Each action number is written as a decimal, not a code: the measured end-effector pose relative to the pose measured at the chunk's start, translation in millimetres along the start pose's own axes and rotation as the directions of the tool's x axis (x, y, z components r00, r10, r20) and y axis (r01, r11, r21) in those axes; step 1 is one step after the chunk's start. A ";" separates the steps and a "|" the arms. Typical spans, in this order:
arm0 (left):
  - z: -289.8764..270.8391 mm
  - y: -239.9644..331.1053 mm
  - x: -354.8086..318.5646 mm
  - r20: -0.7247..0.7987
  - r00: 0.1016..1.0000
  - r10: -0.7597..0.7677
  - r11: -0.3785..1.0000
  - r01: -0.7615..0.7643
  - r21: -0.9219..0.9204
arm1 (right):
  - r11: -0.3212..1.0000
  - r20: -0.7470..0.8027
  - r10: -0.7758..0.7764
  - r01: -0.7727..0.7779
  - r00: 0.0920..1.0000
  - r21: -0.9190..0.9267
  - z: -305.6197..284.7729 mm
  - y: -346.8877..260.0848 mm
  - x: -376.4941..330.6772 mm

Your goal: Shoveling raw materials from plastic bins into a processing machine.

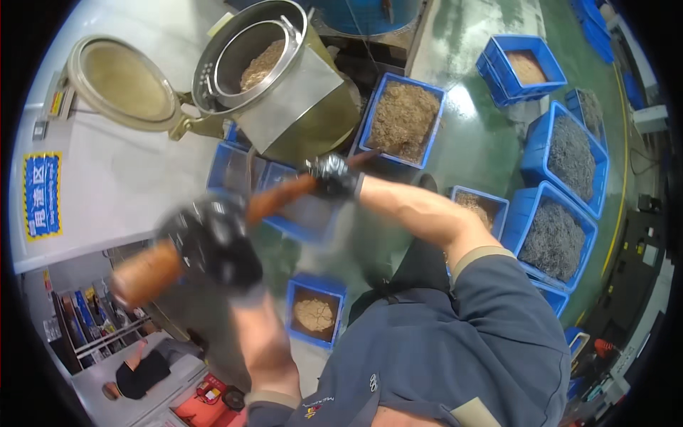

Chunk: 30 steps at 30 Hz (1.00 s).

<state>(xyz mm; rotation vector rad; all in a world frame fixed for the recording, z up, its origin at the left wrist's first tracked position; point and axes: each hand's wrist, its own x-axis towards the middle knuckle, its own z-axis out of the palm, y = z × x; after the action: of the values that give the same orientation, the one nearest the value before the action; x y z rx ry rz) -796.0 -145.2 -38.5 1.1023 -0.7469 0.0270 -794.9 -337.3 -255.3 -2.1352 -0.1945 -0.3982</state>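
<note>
Both of my hands wear black gloves and grip one long wooden handle (284, 192), held slantwise in front of me. My left hand (217, 242) is closed round it near its thick butt end, blurred by motion. Farther up, my right hand (333, 176) wraps the thinner part. Past it, a narrow dark tip reaches the near edge of a blue bin (439, 128) heaped with brown metal shavings (404, 117); the tool's working end cannot be made out. Beyond my hands stands an open metal drum (306, 99) with an inner basket (228, 60), partly filled with similar shavings.
The drum's round lid (124, 82) is swung open at left. Blue bins (562, 160) of grey shavings line the right side. A small blue bin (316, 283) stands near my body. A person in black (142, 373) is at lower left.
</note>
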 end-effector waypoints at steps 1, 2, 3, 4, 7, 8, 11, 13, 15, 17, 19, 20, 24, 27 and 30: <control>-21.1 18.9 -36.8 -0.358 0.925 -0.130 0.989 0.145 0.017 | 0.998 0.052 -0.064 0.063 0.997 0.020 30.2 -5.8 -7.0; -16.6 28.1 -50.0 -0.185 0.974 -0.127 0.961 0.167 0.222 | 0.995 0.096 -0.103 0.102 0.990 0.017 51.9 -2.0 -23.0; -20.5 32.3 -76.6 -0.184 0.970 -0.161 0.987 0.164 -0.002 | 0.988 0.137 -0.155 0.154 0.978 0.025 77.6 -0.2 -37.1; -17.8 36.0 -115.5 -0.450 0.871 -0.198 0.959 0.267 0.095 | 0.986 0.157 -0.152 0.140 0.976 0.087 99.9 0.2 -56.9; -26.0 50.5 -199.0 -0.629 0.736 -0.250 0.863 0.464 0.201 | 0.974 0.153 -0.227 0.222 0.962 0.049 147.0 2.9 -112.2; -34.8 57.7 -215.9 -0.612 0.753 -0.242 0.841 0.477 0.254 | 0.981 0.150 -0.191 0.191 0.970 0.014 151.2 -10.3 -119.3; -51.1 92.7 -224.7 -0.480 0.767 -0.425 0.474 0.641 0.604 | 0.989 0.100 -0.136 0.130 0.986 0.063 138.6 -5.4 -124.5; -31.0 131.4 -186.4 -0.593 0.725 -0.351 0.623 0.653 0.429 | 0.993 0.170 -0.113 0.108 0.979 0.038 114.9 -0.3 -116.9; -61.2 184.2 -182.8 -0.517 0.669 -0.534 0.546 0.740 0.393 | 0.995 0.286 0.014 0.015 0.958 -0.097 90.9 1.4 -106.6; -64.1 210.6 -137.1 -0.242 0.603 -0.760 0.481 0.772 0.416 | 0.971 0.391 0.154 -0.065 0.908 -0.230 85.8 27.9 -106.8; -70.3 194.2 -92.5 -0.233 0.218 -0.948 -0.038 0.649 0.760 | 0.873 0.389 0.484 -0.463 0.784 -0.154 111.2 87.9 -142.4; -53.7 165.3 -78.1 -0.327 0.017 -0.945 -0.237 0.654 0.719 | 0.881 0.308 0.468 -0.409 0.828 -0.237 131.2 129.7 -176.3; -54.7 48.8 -105.2 -0.289 -0.504 -0.814 -0.579 0.672 0.462 | 0.602 0.287 0.792 -0.766 0.538 -0.224 151.7 190.9 -212.9; -35.4 -42.6 -108.6 -0.247 -0.715 -0.654 -0.755 0.639 0.148 | 0.523 0.287 0.826 -0.849 0.485 -0.070 186.6 274.4 -274.1; -34.7 -64.0 -136.7 -0.447 -0.725 -0.524 -0.844 0.510 0.162 | -0.702 0.794 0.606 -0.503 -0.049 0.505 171.5 256.9 -179.9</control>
<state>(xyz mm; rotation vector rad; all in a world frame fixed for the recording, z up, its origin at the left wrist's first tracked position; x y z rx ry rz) -857.4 -101.7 -174.0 1.9409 1.0945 -1.9178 -853.8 -337.0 -607.9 -0.2531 1.1285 0.5977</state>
